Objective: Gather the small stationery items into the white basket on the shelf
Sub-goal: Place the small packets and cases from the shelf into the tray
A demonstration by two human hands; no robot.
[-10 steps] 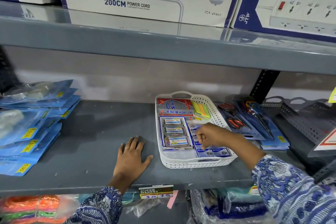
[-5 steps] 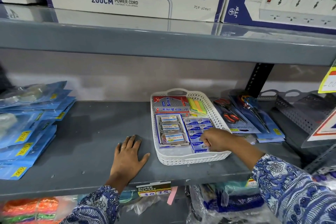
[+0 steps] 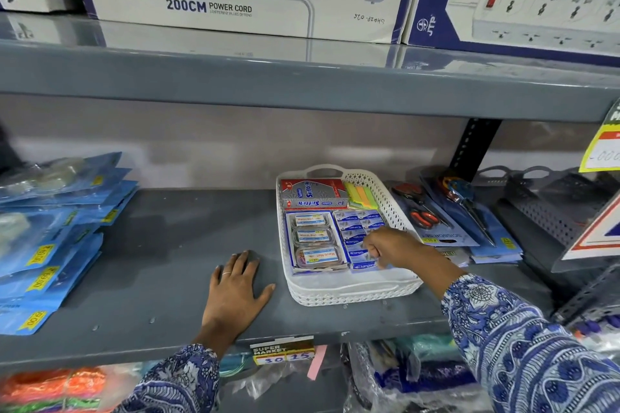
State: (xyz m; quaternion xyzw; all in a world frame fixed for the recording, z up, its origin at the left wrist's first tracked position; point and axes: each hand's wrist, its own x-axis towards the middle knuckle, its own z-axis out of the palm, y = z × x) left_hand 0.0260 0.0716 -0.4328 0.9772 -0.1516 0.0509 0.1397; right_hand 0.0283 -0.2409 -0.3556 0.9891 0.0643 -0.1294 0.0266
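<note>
Two hands of mine are on the grey metal shelf [image 3: 161,245]. My left hand [image 3: 235,292] lies flat on the bare shelf surface, palm down, fingers spread and grasping nothing, just beside the left wall of the white perforated plastic basket [image 3: 355,292]. My right hand [image 3: 391,246] reaches into the basket from the right, its fingers curled in over the column of small blue staple boxes [image 3: 360,241]; the knuckles hide the fingertips, so I cannot tell whether they grip a box or only touch it. Left of that column inside the basket sits a blue card of three clear round containers [image 3: 313,240]. At the back of the basket lie a red and silver carton [image 3: 313,193] and a pad of yellow, orange and green sticky notes [image 3: 360,194]. Carded scissors [image 3: 426,216] lie on the shelf just right of the basket. Blue flat packets [image 3: 60,235] are stacked at the shelf's left end, well apart from it.
</note>
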